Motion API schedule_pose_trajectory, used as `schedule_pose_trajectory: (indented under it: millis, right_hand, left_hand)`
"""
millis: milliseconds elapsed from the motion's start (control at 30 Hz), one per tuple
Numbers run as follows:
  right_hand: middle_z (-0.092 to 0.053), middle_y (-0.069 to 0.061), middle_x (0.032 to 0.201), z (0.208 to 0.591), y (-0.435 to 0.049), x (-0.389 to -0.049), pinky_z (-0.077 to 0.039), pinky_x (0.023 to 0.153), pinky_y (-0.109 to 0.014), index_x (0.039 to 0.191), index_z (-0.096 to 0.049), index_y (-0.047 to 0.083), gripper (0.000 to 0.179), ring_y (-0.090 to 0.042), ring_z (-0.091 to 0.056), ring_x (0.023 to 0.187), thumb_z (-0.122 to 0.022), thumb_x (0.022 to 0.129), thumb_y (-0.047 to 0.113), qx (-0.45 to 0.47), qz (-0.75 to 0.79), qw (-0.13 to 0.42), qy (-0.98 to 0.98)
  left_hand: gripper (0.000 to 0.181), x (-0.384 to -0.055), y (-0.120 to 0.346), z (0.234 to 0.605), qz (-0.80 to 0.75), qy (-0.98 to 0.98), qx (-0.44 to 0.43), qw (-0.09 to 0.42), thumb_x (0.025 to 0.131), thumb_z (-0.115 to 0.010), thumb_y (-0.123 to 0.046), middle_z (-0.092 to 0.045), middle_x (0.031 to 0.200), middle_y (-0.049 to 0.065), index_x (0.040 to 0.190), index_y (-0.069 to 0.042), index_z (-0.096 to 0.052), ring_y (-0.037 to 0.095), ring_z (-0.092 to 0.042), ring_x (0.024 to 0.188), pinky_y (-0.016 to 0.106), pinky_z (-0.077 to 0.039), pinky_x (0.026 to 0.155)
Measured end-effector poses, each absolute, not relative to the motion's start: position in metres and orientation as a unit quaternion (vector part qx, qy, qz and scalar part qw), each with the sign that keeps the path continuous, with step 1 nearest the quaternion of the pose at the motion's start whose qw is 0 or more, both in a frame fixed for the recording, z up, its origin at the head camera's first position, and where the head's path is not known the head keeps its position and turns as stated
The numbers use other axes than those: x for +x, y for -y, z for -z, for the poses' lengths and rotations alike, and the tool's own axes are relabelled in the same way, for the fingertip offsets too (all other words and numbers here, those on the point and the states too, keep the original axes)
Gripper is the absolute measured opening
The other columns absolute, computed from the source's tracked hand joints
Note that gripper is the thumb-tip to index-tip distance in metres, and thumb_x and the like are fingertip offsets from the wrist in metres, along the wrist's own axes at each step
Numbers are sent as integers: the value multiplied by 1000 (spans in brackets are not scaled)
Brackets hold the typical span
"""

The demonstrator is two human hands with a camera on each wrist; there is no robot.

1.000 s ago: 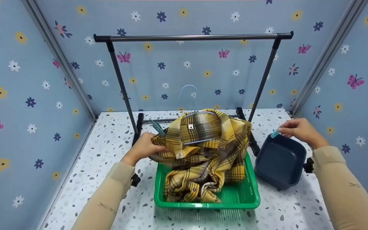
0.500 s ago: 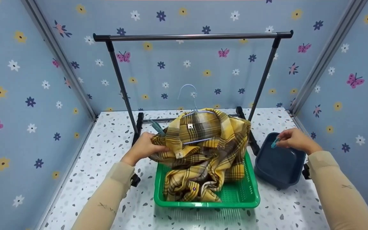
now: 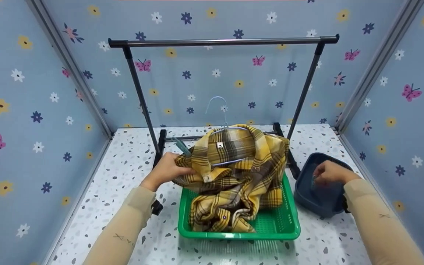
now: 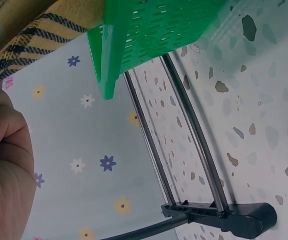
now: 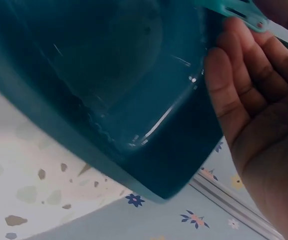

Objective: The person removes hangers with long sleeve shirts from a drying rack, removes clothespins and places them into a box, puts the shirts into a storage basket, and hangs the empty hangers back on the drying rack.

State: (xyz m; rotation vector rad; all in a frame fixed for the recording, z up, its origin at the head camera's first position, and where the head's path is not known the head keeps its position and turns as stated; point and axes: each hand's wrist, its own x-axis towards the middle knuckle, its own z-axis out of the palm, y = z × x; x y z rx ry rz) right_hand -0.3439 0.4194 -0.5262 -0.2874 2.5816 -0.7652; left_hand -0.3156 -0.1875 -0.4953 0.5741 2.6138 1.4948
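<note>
My left hand (image 3: 168,169) grips the shoulder of a yellow plaid shirt (image 3: 237,149). A pale wire hanger (image 3: 217,97) sits inside the collar, its hook standing above the cloth. On the shoulder beside my left hand a teal clothespin (image 3: 182,146) is clipped. The lower shirt lies bunched in a green basket (image 3: 239,235). My right hand (image 3: 331,173) is down inside a dark blue basin (image 3: 302,200), pinching another teal clothespin (image 5: 243,12) between thumb and fingers. In the right wrist view the thumb is partly cut off. In the left wrist view the left fingertips are hidden by cloth.
A black and chrome clothes rack (image 3: 223,42) stands behind the basket, its feet (image 3: 276,129) on the speckled tabletop (image 3: 131,154). Flower-patterned walls (image 3: 31,92) enclose the table at the back and both sides.
My right hand has moved down from the basin's far rim into the basin, taking the clothespin with it. The left hand and the shirt have stayed put.
</note>
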Motion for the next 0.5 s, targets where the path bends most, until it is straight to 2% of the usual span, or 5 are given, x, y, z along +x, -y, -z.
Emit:
schedule_pose_trajectory:
  millis: [300,500]
  right_hand:
    - [-75,-4,86,536,-411,-345,-58,71,-31,96,-80,3,14,-17,-69,77,-76,90,14,-80,261,296,-915]
    - [-75,-5,84,540,-405,-345,-59,70,-31,95,-79,2,14,-17,-69,76,-78,91,15,-75,264,295,-915]
  left_hand:
    - [22,-314,187,495,-499,-846,184,38,82,-95,-25,-77,77,0,90,-8,-83,13,-64,63,29,-53,63]
    - [22,-313,187,495,-498,-846,184,38,83,-95,-24,-76,77,0,90,-7,-82,14,-63,64,29,-53,63]
